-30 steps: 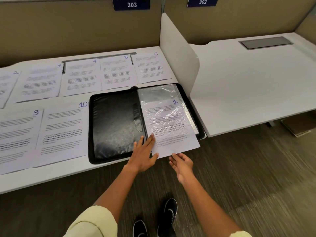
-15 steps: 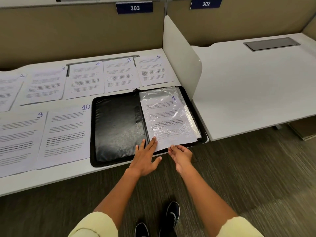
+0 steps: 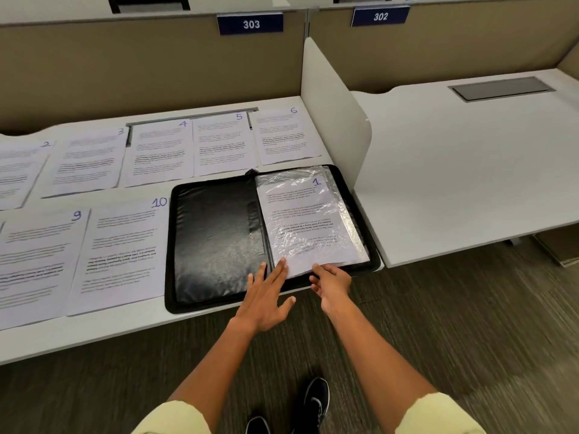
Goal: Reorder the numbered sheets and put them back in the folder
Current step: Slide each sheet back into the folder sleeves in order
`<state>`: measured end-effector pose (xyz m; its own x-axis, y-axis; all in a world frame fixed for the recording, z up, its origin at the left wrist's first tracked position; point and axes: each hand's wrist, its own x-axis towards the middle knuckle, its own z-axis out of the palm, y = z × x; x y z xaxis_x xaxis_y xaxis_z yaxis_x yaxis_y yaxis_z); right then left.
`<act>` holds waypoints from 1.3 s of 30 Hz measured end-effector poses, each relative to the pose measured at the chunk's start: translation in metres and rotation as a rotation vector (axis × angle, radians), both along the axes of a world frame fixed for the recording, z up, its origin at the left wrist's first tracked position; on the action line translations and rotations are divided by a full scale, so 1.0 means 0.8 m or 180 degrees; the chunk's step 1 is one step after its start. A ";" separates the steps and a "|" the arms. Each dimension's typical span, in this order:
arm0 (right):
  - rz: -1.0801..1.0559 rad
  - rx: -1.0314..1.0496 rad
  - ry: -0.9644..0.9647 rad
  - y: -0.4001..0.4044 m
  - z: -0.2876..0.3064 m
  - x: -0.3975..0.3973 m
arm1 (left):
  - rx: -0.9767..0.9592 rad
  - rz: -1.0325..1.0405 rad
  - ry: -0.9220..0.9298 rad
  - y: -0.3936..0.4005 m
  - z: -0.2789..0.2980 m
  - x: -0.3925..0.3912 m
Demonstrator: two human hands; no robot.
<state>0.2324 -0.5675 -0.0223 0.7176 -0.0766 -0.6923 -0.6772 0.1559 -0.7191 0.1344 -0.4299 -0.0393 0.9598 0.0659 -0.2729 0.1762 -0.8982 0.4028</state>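
Dark sneakers (image 3: 315, 402) at bottom edge on grey-brown carpet, pale yellow sleeves at both lower corners. Left hand (image 3: 266, 296) spread flat, fingers straight, fingertips (image 3: 282, 265) pressing the near-left corner of the white printed sheet marked 1 (image 3: 300, 220), palm over the near rim of the open black zip folder (image 3: 216, 239). Right hand (image 3: 332, 281) just beside it at the sheet's near edge, fingers loosely curled; cannot tell whether it pinches the paper or only touches it. Sheet 1 lies in the folder's right half under a crinkled clear plastic sleeve (image 3: 313, 183), near edge sticking out slightly toward the hands. Folder sits at the near-right corner of the white desk (image 3: 125, 327), against the white divider panel (image 3: 332, 120). Left of the folder: sheet 10 (image 3: 122, 252), then sheet 9 (image 3: 37, 264). Far row, right to left: sheet 6 (image 3: 283, 136), sheet 5 (image 3: 222, 142), sheet 4 (image 3: 159, 151), sheet 3 (image 3: 87, 161), sheet 2 (image 3: 18, 170), edges touching or slightly overlapping. Behind, a tan partition with blue tag 303 (image 3: 250, 24) and blue tag 302 (image 3: 380, 16).
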 end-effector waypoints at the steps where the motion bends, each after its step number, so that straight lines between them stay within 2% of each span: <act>1: -0.0003 -0.0072 -0.0015 0.003 0.001 0.003 | 0.0006 -0.0002 0.0009 0.000 -0.001 0.000; 6: -0.0020 -0.0371 -0.0093 0.013 0.003 0.009 | -0.0060 0.0019 0.0016 -0.001 -0.001 -0.001; 29: 0.0116 -0.0332 -0.0166 0.034 0.004 0.032 | -0.0082 0.0078 0.0029 -0.004 0.001 0.000; 36: -0.0012 -0.0380 -0.0263 0.015 0.006 0.029 | 0.0081 0.0039 -0.0054 -0.006 -0.009 -0.001; 39: -0.0057 -0.0457 -0.0212 0.010 0.004 0.028 | 0.0213 0.0260 -0.0167 -0.017 -0.010 0.005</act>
<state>0.2550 -0.5594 -0.0193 0.7592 -0.1845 -0.6242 -0.6252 0.0600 -0.7782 0.1384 -0.4437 -0.0475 0.9633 0.1609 -0.2147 0.2301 -0.9069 0.3529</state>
